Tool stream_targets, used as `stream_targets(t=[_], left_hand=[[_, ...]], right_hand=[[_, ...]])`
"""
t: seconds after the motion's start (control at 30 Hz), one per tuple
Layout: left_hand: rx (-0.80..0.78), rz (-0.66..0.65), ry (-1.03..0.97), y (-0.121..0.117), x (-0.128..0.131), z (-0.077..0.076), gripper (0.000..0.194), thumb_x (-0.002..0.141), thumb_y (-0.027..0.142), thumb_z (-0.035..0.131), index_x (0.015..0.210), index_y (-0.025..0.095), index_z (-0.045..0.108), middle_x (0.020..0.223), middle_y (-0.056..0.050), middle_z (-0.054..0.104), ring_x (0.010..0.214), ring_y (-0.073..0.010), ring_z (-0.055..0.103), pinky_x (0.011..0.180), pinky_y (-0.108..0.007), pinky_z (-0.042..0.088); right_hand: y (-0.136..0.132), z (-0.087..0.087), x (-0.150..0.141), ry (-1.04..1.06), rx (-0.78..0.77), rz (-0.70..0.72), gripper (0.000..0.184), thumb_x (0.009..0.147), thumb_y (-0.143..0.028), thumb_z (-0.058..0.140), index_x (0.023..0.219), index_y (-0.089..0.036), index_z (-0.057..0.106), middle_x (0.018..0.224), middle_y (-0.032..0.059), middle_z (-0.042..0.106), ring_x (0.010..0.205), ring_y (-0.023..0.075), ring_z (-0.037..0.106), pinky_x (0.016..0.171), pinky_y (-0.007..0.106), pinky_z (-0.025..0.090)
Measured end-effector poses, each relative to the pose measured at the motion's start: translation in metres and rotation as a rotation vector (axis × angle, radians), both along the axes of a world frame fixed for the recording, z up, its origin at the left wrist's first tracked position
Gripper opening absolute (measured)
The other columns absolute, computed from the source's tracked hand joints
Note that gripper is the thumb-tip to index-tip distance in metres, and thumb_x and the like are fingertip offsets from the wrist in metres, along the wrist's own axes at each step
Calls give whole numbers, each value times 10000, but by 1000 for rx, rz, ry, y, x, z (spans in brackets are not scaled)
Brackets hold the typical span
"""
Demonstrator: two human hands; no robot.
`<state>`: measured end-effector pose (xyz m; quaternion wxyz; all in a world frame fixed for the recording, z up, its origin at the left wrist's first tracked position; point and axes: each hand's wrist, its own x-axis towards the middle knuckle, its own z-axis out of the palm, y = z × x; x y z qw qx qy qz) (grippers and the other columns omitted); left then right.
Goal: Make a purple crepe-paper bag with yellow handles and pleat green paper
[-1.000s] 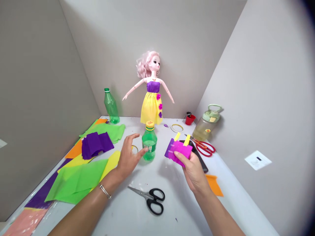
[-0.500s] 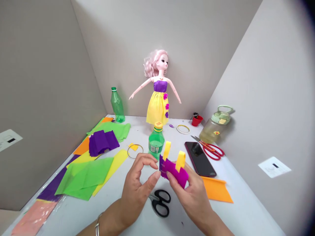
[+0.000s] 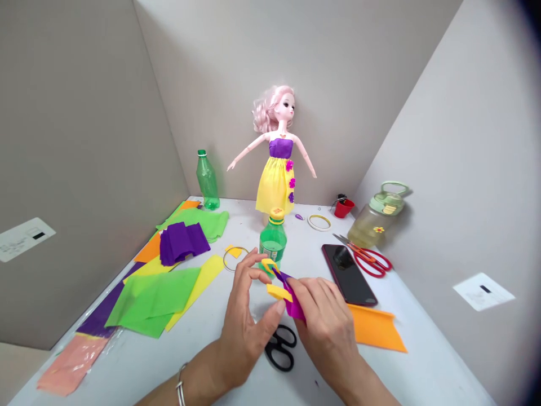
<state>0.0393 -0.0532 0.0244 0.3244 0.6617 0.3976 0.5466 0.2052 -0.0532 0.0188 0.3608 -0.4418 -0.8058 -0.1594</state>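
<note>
My right hand (image 3: 327, 316) pinches a small purple piece with yellow loops (image 3: 296, 309), which looks like a doll-sized bag or top. Its two yellow loops point toward my left hand. My left hand (image 3: 249, 321) is curved open beside the loops, thumb and fingers apart; the thumb tip is close to the nearer loop, and I cannot tell whether it touches. Below the hands lie black-handled scissors (image 3: 281, 361), partly covered by my left hand. Just behind stands a green bottle with a yellow cap (image 3: 273, 242).
A doll in a purple and yellow dress (image 3: 276, 180) stands at the back wall, near a cut green bottle (image 3: 207, 183). Coloured sheets (image 3: 152, 299) spread across the left. To the right are a phone (image 3: 349, 273), red-handled scissors (image 3: 374, 262), orange sheet (image 3: 376, 327) and water bottle (image 3: 376, 217).
My right hand has turned over, swinging the purple piece so its loops point left instead of up. My left hand has shifted slightly right, its fingers still apart. The view has shifted slightly.
</note>
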Motion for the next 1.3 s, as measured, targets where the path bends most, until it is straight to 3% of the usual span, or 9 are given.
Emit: stream_targets(t=[0.2, 0.4, 0.53, 0.7, 0.87, 1.03, 1.17, 1.3], left_hand=[[-75, 27, -119, 7, 5, 2, 75, 892, 304, 556, 908, 239, 524, 1246, -95, 541, 1320, -275, 412, 1108, -448, 305], [-263, -90, -218, 20, -6, 7, 113, 847, 310, 636, 850, 210, 583, 1095, -64, 591, 1085, -226, 552, 959, -330, 423], [-355, -150, -249, 27, -22, 10, 120, 821, 306, 666, 838, 203, 608, 988, -36, 602, 953, -194, 572, 869, -286, 447], [-501, -324, -229, 32, -39, 24, 138, 812, 324, 655, 803, 194, 608, 980, -56, 628, 864, -198, 595, 761, -296, 470], [-440, -566, -122, 43, -44, 64, 101, 811, 282, 671, 803, 194, 620, 1001, -76, 623, 942, -228, 593, 793, -335, 493], [-336, -695, -31, 60, -42, 100, 82, 868, 263, 631, 830, 198, 664, 932, -50, 606, 759, -161, 591, 732, -314, 509], [-194, -637, -95, 76, -38, 108, 59, 875, 235, 631, 850, 192, 661, 936, -59, 630, 841, -179, 602, 741, -294, 509], [-151, -619, -219, 90, -35, 106, 73, 873, 254, 645, 863, 182, 637, 899, -61, 642, 814, -170, 620, 687, -262, 519]], right_hand=[[-2, -1, -4, -93, 24, -9, 327, 858, -10, 500, 1159, -99, 590, 891, 115, 670, 809, 242, 570, 848, 423, 438], [0, 3, -4, 31, -97, 110, 331, 860, -231, 646, 1163, -114, 585, 902, 111, 673, 812, 257, 595, 819, 445, 466], [-3, 18, 8, 252, -429, 250, 507, 807, -489, 703, 1202, -199, 571, 954, 78, 664, 849, 239, 613, 776, 382, 507], [4, 33, 23, 581, -769, 270, 283, 901, -453, 595, 1114, -267, 611, 991, 35, 642, 955, 211, 612, 874, 345, 485], [18, 52, 22, 701, -860, 367, 176, 885, -347, 631, 1022, -239, 654, 1051, 39, 649, 1035, 218, 601, 953, 361, 466], [28, 91, 16, 695, -840, 508, 215, 852, -265, 663, 1066, -250, 669, 1105, 36, 652, 1053, 217, 609, 971, 383, 480], [45, 113, 13, 698, -828, 537, 266, 851, -295, 669, 1113, -250, 663, 1196, 51, 653, 1088, 231, 619, 987, 422, 486], [64, 120, 6, 776, -846, 606, 408, 829, -299, 693, 1223, -246, 599, 1227, 68, 645, 1152, 242, 607, 961, 408, 514]])
